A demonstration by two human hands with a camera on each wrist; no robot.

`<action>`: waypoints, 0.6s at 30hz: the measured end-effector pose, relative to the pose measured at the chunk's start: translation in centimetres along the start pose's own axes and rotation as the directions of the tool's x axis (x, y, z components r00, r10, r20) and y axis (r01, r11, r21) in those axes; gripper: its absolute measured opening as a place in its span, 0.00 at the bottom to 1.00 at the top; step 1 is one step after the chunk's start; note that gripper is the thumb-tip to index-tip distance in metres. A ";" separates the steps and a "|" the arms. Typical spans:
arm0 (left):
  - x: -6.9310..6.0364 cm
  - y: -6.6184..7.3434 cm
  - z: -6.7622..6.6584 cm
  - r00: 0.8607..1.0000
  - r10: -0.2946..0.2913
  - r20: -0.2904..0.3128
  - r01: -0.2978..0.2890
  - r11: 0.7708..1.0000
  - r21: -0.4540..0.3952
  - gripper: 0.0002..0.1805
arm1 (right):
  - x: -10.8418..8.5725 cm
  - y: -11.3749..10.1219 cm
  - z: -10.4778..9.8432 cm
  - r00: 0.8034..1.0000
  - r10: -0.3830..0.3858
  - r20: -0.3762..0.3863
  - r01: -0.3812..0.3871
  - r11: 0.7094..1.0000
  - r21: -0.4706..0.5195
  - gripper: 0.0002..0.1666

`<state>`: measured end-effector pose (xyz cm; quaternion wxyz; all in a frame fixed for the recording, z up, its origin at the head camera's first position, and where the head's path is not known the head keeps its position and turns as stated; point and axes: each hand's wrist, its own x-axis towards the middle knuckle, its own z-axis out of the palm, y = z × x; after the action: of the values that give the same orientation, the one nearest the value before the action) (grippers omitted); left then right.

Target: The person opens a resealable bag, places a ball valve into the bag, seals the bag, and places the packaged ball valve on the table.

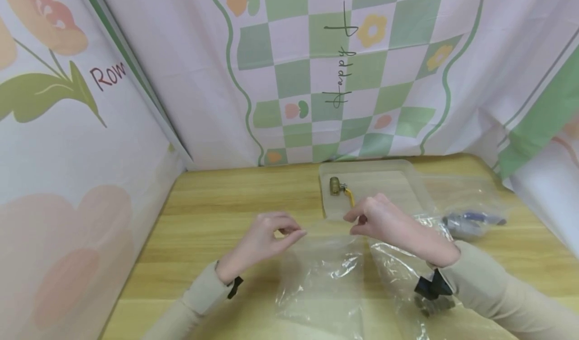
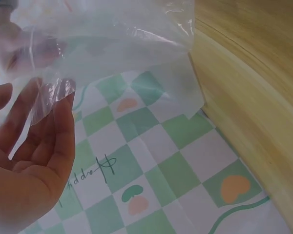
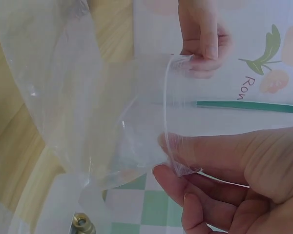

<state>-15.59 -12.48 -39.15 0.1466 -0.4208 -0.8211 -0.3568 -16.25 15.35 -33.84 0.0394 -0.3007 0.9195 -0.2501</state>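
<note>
Both hands hold a clear zip-lock bag (image 1: 323,279) by its upper edge, and it hangs down in front of the wooden table. My left hand (image 1: 267,237) pinches the bag's left corner; in the right wrist view its thumb and finger meet on that edge. At the opposite corner, my right hand (image 1: 384,224) pinches the bag near its zip strip (image 3: 166,112) between thumb and forefinger. Beyond the right hand, a brass ball valve (image 1: 334,186) with a yellow lever lies in a translucent plastic tray (image 1: 384,167).
Right of the tray lies a clear bag (image 1: 470,192) with a grey and blue item (image 1: 468,224) inside. Another clear bag (image 1: 393,264), with a dark item under it or inside, spreads below the right forearm. Printed cloth (image 1: 289,79) hangs behind the table (image 1: 226,194).
</note>
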 end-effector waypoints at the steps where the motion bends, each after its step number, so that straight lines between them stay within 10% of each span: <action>1: 0.0 0.0 0.0 1.000 0.007 0.010 -0.007 1.000 0.006 0.04 | 0.0 -0.1 0.1 1.000 -0.005 0.002 0.005 1.000 0.001 0.13; 9: 0.2 0.4 0.1 0.978 -0.079 0.191 0.064 0.995 0.082 0.09 | -0.1 -0.6 0.3 0.999 -0.038 0.003 0.038 0.999 -0.001 0.14; 18: 0.6 1.0 -0.1 0.984 -0.171 0.057 0.163 0.978 0.133 0.09 | -0.2 -0.9 0.5 0.993 -0.118 0.015 0.118 0.993 -0.004 0.13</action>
<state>-15.17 -11.83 -38.28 0.1147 -0.3521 -0.8791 -0.3001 -15.50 14.65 -33.88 0.0304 -0.3564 0.9005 -0.2474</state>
